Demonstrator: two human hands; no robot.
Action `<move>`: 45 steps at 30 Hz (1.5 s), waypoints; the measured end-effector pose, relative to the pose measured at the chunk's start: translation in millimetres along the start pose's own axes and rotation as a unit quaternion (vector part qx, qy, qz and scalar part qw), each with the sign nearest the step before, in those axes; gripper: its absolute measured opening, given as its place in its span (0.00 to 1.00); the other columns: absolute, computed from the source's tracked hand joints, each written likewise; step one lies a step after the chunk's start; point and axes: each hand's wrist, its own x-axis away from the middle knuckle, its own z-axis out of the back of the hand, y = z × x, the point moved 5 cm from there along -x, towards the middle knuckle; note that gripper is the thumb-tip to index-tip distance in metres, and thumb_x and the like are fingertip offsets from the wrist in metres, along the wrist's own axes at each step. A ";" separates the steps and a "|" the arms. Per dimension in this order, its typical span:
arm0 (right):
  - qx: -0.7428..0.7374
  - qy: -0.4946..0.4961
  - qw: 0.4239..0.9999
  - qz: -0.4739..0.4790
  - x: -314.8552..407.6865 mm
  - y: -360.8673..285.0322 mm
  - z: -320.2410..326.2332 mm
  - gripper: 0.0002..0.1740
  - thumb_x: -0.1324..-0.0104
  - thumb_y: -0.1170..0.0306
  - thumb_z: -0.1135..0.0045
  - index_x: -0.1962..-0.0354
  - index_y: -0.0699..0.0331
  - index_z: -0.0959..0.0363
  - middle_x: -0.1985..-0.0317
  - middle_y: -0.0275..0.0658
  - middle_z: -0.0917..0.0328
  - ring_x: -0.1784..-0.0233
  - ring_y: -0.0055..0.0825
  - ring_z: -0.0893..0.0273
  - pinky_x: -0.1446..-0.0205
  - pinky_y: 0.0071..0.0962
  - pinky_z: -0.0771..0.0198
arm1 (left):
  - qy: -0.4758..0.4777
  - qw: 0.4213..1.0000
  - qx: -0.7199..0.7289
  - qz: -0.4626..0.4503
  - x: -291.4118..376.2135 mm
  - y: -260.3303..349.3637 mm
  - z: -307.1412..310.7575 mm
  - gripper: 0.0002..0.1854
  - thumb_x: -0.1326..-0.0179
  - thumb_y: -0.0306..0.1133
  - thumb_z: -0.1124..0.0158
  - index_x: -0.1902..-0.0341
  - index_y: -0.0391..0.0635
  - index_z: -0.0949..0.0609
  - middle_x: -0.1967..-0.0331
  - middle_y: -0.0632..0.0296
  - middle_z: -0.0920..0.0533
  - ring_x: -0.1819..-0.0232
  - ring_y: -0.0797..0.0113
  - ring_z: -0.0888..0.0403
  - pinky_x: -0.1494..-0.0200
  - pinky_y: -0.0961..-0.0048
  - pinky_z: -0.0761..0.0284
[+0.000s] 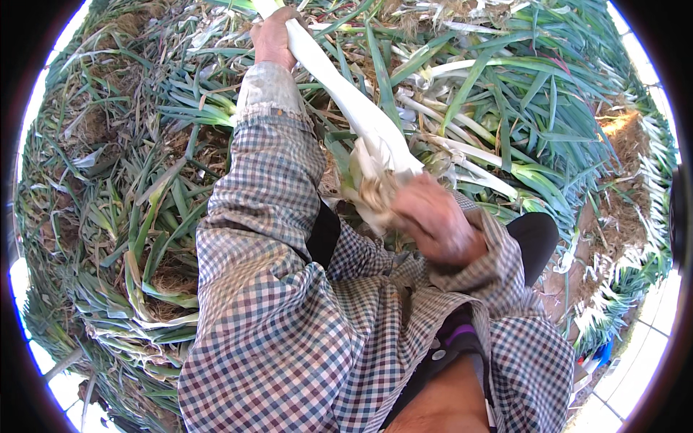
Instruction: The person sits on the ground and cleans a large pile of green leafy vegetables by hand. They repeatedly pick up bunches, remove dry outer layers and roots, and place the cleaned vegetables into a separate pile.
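Note:
My left hand (275,39) is closed around the upper part of a thick white leek (352,103), which slants down to the right. My right hand (436,219), blurred, is at the leek's lower end, with its fingers against pale, loosened outer layers (371,187) that hang there. Whether it also holds a tool cannot be told. Just right of the stalk lie other leeks (471,149) with white shafts and green leaves.
Leaves, roots and trimmings (157,178) cover the ground on the left. A large heap of green leek leaves (547,108) lies at the upper right. Beyond it, more leeks (658,189) are lined up along the right edge. A blue object (602,354) shows at the lower right.

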 end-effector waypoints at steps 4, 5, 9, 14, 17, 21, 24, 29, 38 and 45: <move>-0.100 -0.058 0.930 -0.350 147.3 10.9 -15.1 0.05 0.42 0.71 0.47 0.73 0.64 0.30 0.78 0.45 0.32 0.73 0.41 0.29 0.69 0.37 0.33 | 0.080 0.995 -0.035 -0.049 -38.5 42.2 50.5 0.12 0.50 0.20 0.43 0.62 0.25 0.28 0.77 0.48 0.24 0.78 0.56 0.23 0.74 0.62 0.23; -0.046 -0.087 0.929 -0.357 172.8 34.0 -13.0 0.06 0.41 0.69 0.48 0.70 0.65 0.29 0.76 0.46 0.30 0.70 0.42 0.28 0.66 0.36 0.32 | 0.086 0.995 -0.028 -0.051 -45.4 45.2 52.9 0.13 0.50 0.20 0.44 0.61 0.24 0.29 0.77 0.48 0.24 0.77 0.55 0.22 0.73 0.60 0.23; 0.100 -0.117 0.944 -0.292 113.8 77.1 5.4 0.22 0.41 0.63 0.46 0.52 0.67 0.32 0.54 0.51 0.29 0.47 0.45 0.33 0.45 0.38 0.37 | 0.086 0.992 0.070 -0.063 -55.4 35.7 56.2 0.19 0.49 0.19 0.46 0.54 0.24 0.37 0.70 0.44 0.25 0.76 0.51 0.22 0.73 0.57 0.22; 0.165 0.115 0.947 -0.250 6.7 124.5 46.1 0.43 0.47 0.54 0.36 0.40 0.67 0.45 0.41 0.52 0.40 0.34 0.45 0.45 0.32 0.40 0.51 | 0.061 0.992 0.089 -0.062 -40.0 37.8 48.2 0.20 0.48 0.22 0.46 0.52 0.28 0.37 0.73 0.47 0.26 0.76 0.52 0.24 0.72 0.56 0.22; -0.073 -0.009 0.971 -0.229 -41.5 121.5 20.7 0.51 0.49 0.55 0.33 0.37 0.69 0.53 0.37 0.54 0.46 0.32 0.45 0.49 0.30 0.38 0.56 | -0.019 0.994 0.110 0.004 -49.1 31.4 44.3 0.19 0.49 0.22 0.46 0.53 0.32 0.36 0.71 0.48 0.27 0.74 0.53 0.24 0.72 0.56 0.23; -0.364 0.006 0.925 -0.108 -45.9 122.3 -16.4 0.60 0.51 0.57 0.30 0.33 0.67 0.65 0.34 0.52 0.52 0.29 0.41 0.56 0.27 0.36 0.61 | 0.008 0.967 0.252 0.035 -66.9 43.9 72.6 0.17 0.49 0.20 0.47 0.57 0.39 0.39 0.68 0.52 0.31 0.74 0.57 0.27 0.75 0.59 0.24; -0.338 0.034 0.927 -0.158 -56.2 120.9 -5.6 0.48 0.47 0.58 0.36 0.38 0.68 0.57 0.42 0.51 0.46 0.37 0.39 0.50 0.35 0.35 0.55 | -0.020 0.955 0.282 0.089 -47.8 39.8 52.6 0.14 0.47 0.19 0.51 0.58 0.40 0.41 0.73 0.54 0.32 0.78 0.60 0.29 0.77 0.60 0.26; -0.276 0.085 0.926 -0.244 -72.2 115.5 -14.2 0.30 0.40 0.60 0.46 0.46 0.69 0.43 0.55 0.49 0.37 0.51 0.34 0.40 0.47 0.33 0.45 | -0.024 0.967 0.203 0.149 -63.5 0.6 43.7 0.13 0.45 0.23 0.52 0.56 0.36 0.40 0.80 0.53 0.31 0.83 0.54 0.30 0.78 0.55 0.24; -0.212 0.012 0.893 -0.397 155.2 14.4 8.0 0.22 0.35 0.61 0.56 0.54 0.71 0.28 0.63 0.51 0.22 0.64 0.42 0.21 0.57 0.33 0.29 | 0.102 0.994 0.037 0.019 -116.0 31.4 169.9 0.12 0.49 0.24 0.48 0.61 0.30 0.26 0.63 0.43 0.24 0.66 0.49 0.23 0.63 0.52 0.24; 0.039 -0.048 0.951 -0.303 63.2 130.1 -9.2 0.38 0.41 0.49 0.46 0.45 0.72 0.40 0.44 0.54 0.35 0.41 0.44 0.36 0.39 0.38 0.40 | 0.226 0.971 0.045 -0.060 -85.2 32.3 140.1 0.16 0.47 0.24 0.50 0.54 0.29 0.30 0.55 0.42 0.26 0.53 0.44 0.26 0.49 0.45 0.29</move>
